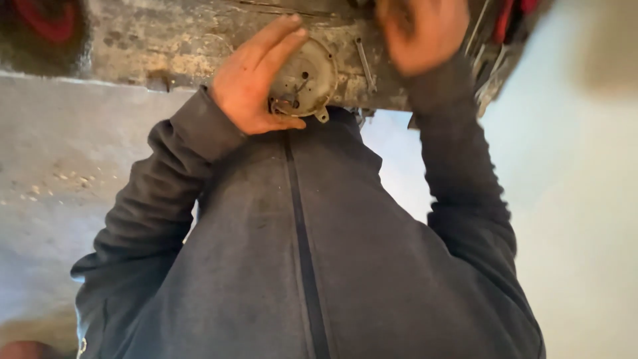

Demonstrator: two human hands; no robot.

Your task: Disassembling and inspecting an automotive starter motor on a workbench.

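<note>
Round metal disc (304, 78) against left hand (256, 80)

Dark grey jacket (266, 266), rusty tan metal disc (307, 76)

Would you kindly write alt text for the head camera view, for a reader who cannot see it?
A left hand cups a round, rusty metal disc on a grimy workbench. The blurred right hand is raised beside it, near a wrench. Dark grey zip-jacket sleeves fill the foreground.
</note>
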